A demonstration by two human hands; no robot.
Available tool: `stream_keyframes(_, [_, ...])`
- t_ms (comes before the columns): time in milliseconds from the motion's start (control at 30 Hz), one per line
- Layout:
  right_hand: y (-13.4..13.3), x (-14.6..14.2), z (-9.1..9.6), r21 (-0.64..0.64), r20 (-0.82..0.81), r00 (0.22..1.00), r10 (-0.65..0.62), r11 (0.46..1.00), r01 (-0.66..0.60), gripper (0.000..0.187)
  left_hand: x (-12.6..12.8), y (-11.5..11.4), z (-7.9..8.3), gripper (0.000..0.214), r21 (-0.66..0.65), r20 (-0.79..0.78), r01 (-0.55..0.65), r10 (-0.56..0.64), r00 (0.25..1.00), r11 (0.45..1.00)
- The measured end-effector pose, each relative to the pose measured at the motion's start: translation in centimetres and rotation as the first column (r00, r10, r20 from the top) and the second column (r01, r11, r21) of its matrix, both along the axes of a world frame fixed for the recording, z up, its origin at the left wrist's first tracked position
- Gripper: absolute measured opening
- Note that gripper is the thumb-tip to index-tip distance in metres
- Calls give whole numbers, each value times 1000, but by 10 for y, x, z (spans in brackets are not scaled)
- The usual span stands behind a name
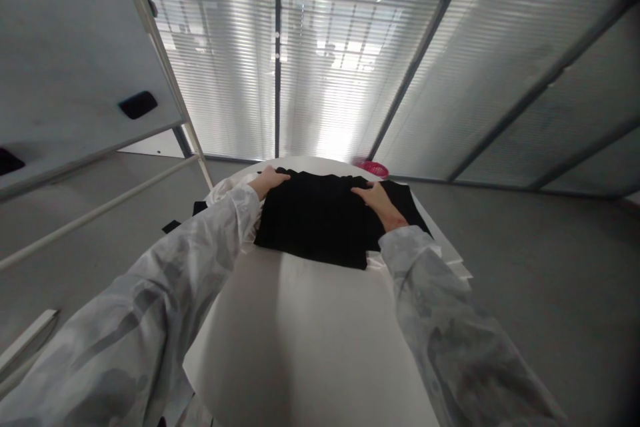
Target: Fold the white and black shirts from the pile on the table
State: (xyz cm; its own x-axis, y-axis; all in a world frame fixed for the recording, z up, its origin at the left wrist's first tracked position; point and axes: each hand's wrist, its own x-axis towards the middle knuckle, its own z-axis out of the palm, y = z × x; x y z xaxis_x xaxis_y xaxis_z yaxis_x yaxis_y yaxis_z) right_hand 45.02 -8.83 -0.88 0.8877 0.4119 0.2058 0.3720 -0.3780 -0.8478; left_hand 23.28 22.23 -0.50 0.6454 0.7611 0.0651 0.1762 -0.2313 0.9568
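A piece of black cloth (pixel 315 220), likely a garment, lies spread toward the far end of the white table (pixel 320 333). My left hand (pixel 270 180) grips its far left corner, thumb on top and fingers tucked out of sight. At the far right edge, my right hand (pixel 377 201) pinches the same cloth between thumb and fingers. The far edge looks gathered and wavy, while the near edge is fairly straight. More black cloth (pixel 405 203) lies under and to the right of my right hand. Crumpled clear plastic (pixel 233 183) shows beside my left hand.
Beyond the table's far right edge is a pink basket-like thing (pixel 374 168). A whiteboard on a white frame (pixel 100 47) stands at the left. Small black pieces (pixel 171 226) show left of the table. Blinds-covered glass panels (pixel 340 80) close off the far side.
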Motion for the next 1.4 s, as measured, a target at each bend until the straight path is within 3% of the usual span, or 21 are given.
stream_keyframes(100, [-4, -5, -10, -152, -34, 999, -26, 988, 21, 61, -3, 0, -2, 45, 52, -124, -47, 53, 991, 998])
stream_keyframes(200, [-2, -9, -6, -227, 51, 998, -41, 972, 52, 54, -1, -4, 3, 42, 114, -125, -47, 62, 990, 992])
stream_keyframes(300, [2, -11, 6, -215, 204, 978, -48, 972, 92, 44, 4, -6, 9, 47, 169, -62, -55, 66, 996, 984])
stream_keyframes(433, [13, -6, 18, -102, 320, 946, -40, 992, 77, 41, 7, -5, 11, 50, 260, -5, -127, 133, 991, 957])
stream_keyframes(533, [18, 1, 19, -84, 261, 964, -58, 993, 83, 54, 4, -3, 8, 55, 263, -161, -135, 181, 970, 955])
stream_keyframes(633, [18, 0, 12, -207, 84, 995, -62, 975, 78, 74, -3, 0, 5, 70, 241, -257, -97, 160, 953, 966])
stream_keyframes(733, [12, -10, 2, -278, 52, 997, -53, 958, 66, 85, -10, 5, 2, 82, 304, -302, -19, 115, 946, 953])
stream_keyframes(867, [1, -32, -12, -377, 93, 995, 41, 926, -3, 90, -17, 10, -1, 64, 468, -373, 154, 37, 927, 870])
stream_keyframes(967, [-9, -45, -16, -379, 169, 983, 69, 925, 0, 84, -17, 6, 1, 45, 521, -323, 111, 75, 943, 846])
stream_keyframes(1067, [-25, -53, -16, -298, 224, 974, 38, 954, 31, 84, -23, -4, 9, 45, 522, -306, 50, 132, 943, 852])
stream_keyframes(1200, [-56, -79, -22, -187, 237, 970, 55, 982, -10, 95, -67, -30, 16, 71, 530, -291, 87, 85, 953, 843])
stream_keyframes(1400, [-109, -141, -43, -85, 133, 975, 176, 983, -165, 91, -169, -74, -12, 47, 410, -154, 21, 47, 987, 912])
